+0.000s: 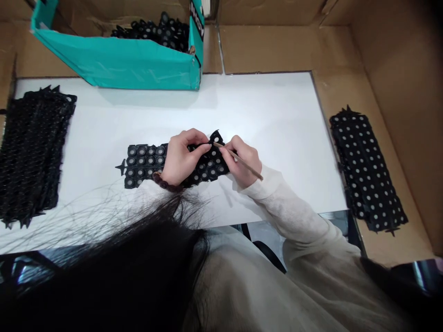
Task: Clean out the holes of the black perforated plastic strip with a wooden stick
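Observation:
A black rubber strip (pixel 145 162) studded with round grey-centred buttons lies flat on the white table (pixel 270 120). My left hand (pixel 180 157) pinches the strip's right end and lifts and bends it off the surface. My right hand (pixel 242 161) holds a thin wooden stick (pixel 238 160) like a pen, with its tip touching the raised end of the strip beside my left fingertips. A dark bead bracelet (pixel 166 183) circles my left wrist.
A stack of black strips (pixel 31 152) sits at the table's left edge. Another stack of dotted strips (pixel 367 170) lies on cardboard to the right. A teal box (pixel 121 60) with black parts stands at the back. Cardboard walls (pixel 398 69) enclose the area. My dark hair (pixel 138 258) hangs low.

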`<state>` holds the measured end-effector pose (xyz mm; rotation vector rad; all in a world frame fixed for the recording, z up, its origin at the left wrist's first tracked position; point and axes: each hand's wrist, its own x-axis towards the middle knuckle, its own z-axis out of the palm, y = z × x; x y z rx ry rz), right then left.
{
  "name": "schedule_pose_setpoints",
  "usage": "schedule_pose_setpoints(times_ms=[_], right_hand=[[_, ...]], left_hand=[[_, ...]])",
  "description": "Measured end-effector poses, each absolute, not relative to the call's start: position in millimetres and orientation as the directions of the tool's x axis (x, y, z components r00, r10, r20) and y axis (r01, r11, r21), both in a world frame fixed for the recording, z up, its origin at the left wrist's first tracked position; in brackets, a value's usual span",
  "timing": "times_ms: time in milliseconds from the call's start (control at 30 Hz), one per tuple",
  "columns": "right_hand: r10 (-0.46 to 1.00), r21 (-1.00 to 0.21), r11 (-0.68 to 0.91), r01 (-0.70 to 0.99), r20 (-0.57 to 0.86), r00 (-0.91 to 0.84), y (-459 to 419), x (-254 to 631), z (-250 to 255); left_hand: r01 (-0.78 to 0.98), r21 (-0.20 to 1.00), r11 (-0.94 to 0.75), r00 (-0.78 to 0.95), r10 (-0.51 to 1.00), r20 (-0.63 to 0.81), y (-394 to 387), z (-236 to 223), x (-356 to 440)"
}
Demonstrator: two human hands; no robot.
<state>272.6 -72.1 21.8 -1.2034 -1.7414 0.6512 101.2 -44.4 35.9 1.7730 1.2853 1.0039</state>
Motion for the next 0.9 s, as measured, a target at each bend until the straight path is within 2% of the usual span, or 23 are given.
schedule_pose_setpoints(times_ms=[167,267,433,700,900], right_hand=[[0.934,-0.879,0.353,0.322,0.352,-0.063,-70,276,21],[0.938,-0.912,0.343,0.225,0.344,-0.036,-70,279,23],[0.93,-0.892,0.364,0.269,0.365,-0.048,-77,276,27],[0.907,-0.864,0.419,0.279,0.414,-0.081,-84,273,25],[0.895,-0.866,0.445,0.228,0.44,-0.076,-83,274,21]], left_hand=[[0.412,0.902,-0.13,0.159,0.985,0.069,-35,29,91],[0.351,0.929,-0.119,0.201,0.978,0.049,-31,23,86],[0.304,0.941,-0.147,0.248,0.966,0.071,-34,25,89],[0.26,0.944,-0.204,0.12,0.977,0.178,-38,29,101],[0.193,0.976,-0.1,0.107,0.991,0.08,-38,26,102]])
